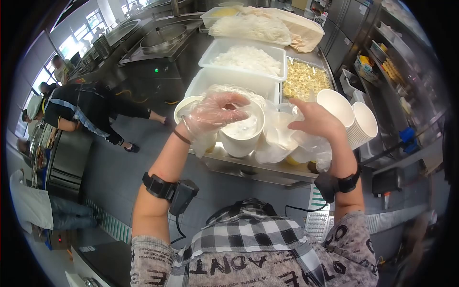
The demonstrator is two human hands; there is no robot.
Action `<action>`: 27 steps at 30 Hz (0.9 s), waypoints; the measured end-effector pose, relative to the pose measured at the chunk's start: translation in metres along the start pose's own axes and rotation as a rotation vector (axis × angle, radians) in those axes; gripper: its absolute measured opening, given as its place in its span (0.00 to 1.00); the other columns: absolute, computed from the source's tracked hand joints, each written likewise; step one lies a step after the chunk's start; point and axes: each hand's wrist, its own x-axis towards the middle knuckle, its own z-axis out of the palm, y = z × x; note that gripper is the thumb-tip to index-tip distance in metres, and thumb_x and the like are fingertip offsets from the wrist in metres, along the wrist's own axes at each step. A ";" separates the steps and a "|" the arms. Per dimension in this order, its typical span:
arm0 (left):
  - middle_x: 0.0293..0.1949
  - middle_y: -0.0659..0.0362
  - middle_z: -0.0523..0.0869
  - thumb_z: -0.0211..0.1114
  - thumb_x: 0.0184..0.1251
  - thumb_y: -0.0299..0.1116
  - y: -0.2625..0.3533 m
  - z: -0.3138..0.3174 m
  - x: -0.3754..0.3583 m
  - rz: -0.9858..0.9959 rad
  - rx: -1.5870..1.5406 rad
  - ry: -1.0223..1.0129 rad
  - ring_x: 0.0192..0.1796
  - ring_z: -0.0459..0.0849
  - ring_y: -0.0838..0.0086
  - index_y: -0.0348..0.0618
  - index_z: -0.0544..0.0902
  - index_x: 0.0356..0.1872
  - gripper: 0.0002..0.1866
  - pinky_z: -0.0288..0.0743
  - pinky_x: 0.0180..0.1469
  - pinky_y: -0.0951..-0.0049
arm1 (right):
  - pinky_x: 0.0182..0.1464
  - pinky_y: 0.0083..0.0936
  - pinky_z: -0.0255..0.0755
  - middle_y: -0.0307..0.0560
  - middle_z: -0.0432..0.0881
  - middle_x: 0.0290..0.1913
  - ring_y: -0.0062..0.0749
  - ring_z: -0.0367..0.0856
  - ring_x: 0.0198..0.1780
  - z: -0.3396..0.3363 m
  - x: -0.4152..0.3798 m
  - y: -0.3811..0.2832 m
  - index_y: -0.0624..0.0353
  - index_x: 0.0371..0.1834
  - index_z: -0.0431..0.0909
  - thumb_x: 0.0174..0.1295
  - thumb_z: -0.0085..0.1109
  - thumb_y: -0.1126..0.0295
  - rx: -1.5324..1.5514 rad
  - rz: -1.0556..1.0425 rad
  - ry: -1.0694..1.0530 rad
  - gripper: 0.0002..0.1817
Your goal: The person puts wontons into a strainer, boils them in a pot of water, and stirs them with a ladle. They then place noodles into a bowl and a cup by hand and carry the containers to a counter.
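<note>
My left hand (217, 113), in a clear plastic glove, hovers over a white paper tub (241, 141). Its fingers are curved, with a gap between them and the thumb. White food (239, 129) shows inside the tub, partly hidden by the hand. My right hand (318, 119) has its thumb and forefinger spread, close beside a translucent plastic bag (275, 141). Behind my left hand stands another white tub (184, 107), partly covered. Thin noodles (246, 93) lie in the nearest plastic bin (203, 83).
Stacked white tubs (363, 119) stand at the right edge of the steel table (248, 173). Further back are a bin of white strips (248, 60), a tray of yellowish pieces (306, 79) and piled noodles (251, 28). A person (81, 105) bends at the left counter.
</note>
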 end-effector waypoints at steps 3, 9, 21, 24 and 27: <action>0.42 0.59 0.79 0.67 0.54 0.38 0.009 0.011 0.004 0.079 -0.018 0.017 0.42 0.77 0.77 0.37 0.76 0.49 0.23 0.71 0.44 0.77 | 0.48 0.35 0.69 0.60 0.78 0.42 0.49 0.76 0.45 -0.016 -0.006 -0.006 0.59 0.57 0.66 0.49 0.63 0.62 0.056 -0.012 0.139 0.31; 0.48 0.53 0.76 0.71 0.48 0.46 0.013 0.046 0.021 0.270 0.164 0.068 0.47 0.76 0.68 0.40 0.73 0.53 0.32 0.72 0.46 0.71 | 0.45 0.38 0.69 0.62 0.78 0.39 0.52 0.77 0.42 -0.005 0.007 -0.011 0.59 0.61 0.62 0.51 0.61 0.61 0.108 -0.040 0.176 0.34; 0.49 0.50 0.75 0.67 0.49 0.49 -0.045 0.043 0.038 0.220 0.203 0.023 0.55 0.71 0.58 0.42 0.73 0.52 0.31 0.63 0.59 0.64 | 0.44 0.37 0.69 0.64 0.78 0.36 0.51 0.77 0.42 -0.036 -0.029 -0.012 0.56 0.62 0.60 0.53 0.59 0.57 0.138 0.013 0.101 0.34; 0.50 0.50 0.75 0.67 0.49 0.50 -0.024 0.048 0.043 0.245 0.401 0.029 0.56 0.71 0.58 0.43 0.73 0.52 0.31 0.63 0.59 0.65 | 0.45 0.38 0.70 0.61 0.78 0.34 0.51 0.77 0.41 0.008 -0.011 -0.006 0.56 0.58 0.63 0.53 0.58 0.59 -0.117 -0.073 0.004 0.29; 0.53 0.50 0.74 0.67 0.49 0.50 -0.021 0.076 0.053 0.366 0.435 -0.118 0.56 0.71 0.58 0.44 0.73 0.53 0.31 0.63 0.59 0.64 | 0.45 0.38 0.70 0.60 0.78 0.35 0.51 0.77 0.42 0.014 0.000 -0.006 0.55 0.57 0.66 0.51 0.59 0.61 -0.151 -0.064 -0.210 0.28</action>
